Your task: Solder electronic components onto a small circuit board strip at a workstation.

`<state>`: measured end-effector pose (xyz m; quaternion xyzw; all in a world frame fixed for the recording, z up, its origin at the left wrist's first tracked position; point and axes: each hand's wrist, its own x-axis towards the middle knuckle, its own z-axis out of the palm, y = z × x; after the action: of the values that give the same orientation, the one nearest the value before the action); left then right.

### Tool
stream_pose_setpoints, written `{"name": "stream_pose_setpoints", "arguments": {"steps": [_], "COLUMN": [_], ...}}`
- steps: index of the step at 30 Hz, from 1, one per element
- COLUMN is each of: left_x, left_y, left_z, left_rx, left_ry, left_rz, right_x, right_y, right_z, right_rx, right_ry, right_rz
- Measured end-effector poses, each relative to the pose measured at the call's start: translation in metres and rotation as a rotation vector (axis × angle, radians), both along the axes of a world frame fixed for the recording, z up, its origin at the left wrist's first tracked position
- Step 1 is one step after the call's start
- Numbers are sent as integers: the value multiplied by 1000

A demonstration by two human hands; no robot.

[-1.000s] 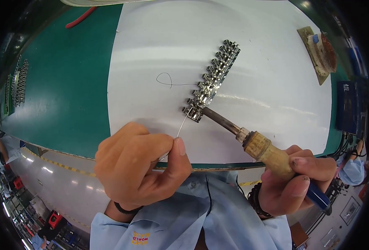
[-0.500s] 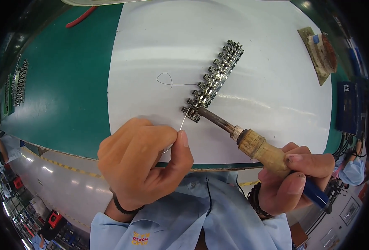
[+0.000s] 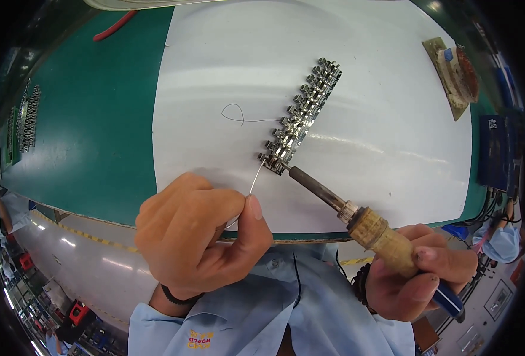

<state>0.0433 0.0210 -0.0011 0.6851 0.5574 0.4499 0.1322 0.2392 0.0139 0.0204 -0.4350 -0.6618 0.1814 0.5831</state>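
Observation:
My left hand (image 3: 200, 234) pinches a length of solder wire (image 3: 255, 180) between thumb and forefinger. The wire's upper end reaches the near end of a strip of shiny metal connectors (image 3: 301, 118), which lies slanted on a white sheet (image 3: 215, 71). In my right hand (image 3: 422, 270) is a soldering iron (image 3: 318, 188), gripped by its tan, wrapped handle with a blue end. Its thin tip touches or nearly touches the right side of the strip's near end; which of the two I cannot tell.
A thin looped wire (image 3: 234, 113) lies left of the strip. At the far right stands a block-like holder on a board (image 3: 452, 77), with a dark blue box (image 3: 493, 151) nearer. More connector strips (image 3: 30, 118) and a red handle (image 3: 115, 25) rest on the green mat (image 3: 102, 113).
The soldering iron has shifted slightly right and down, its thick shaft drawing off the strip. My left hand has dropped a little with the solder wire. The strip's far end has moved slightly left.

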Motion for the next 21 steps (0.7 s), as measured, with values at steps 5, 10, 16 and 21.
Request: {"name": "stream_pose_setpoints", "arguments": {"steps": [5, 10, 16, 21], "left_x": [-2, 1, -2, 0], "left_y": [-2, 0, 1, 0], "left_z": [-1, 1, -1, 1], "left_rx": [-10, -6, -14, -21], "left_ry": [15, 14, 26, 34], "left_rz": [1, -12, -35, -23], "right_x": [5, 16, 25, 31], "right_y": [-6, -15, -20, -16], "right_z": [4, 30, 51, 46], "right_rx": [-79, -542, -1102, -1359], "right_ry": [-3, 88, 194, 573], "right_rz": [174, 209, 248, 358]}}
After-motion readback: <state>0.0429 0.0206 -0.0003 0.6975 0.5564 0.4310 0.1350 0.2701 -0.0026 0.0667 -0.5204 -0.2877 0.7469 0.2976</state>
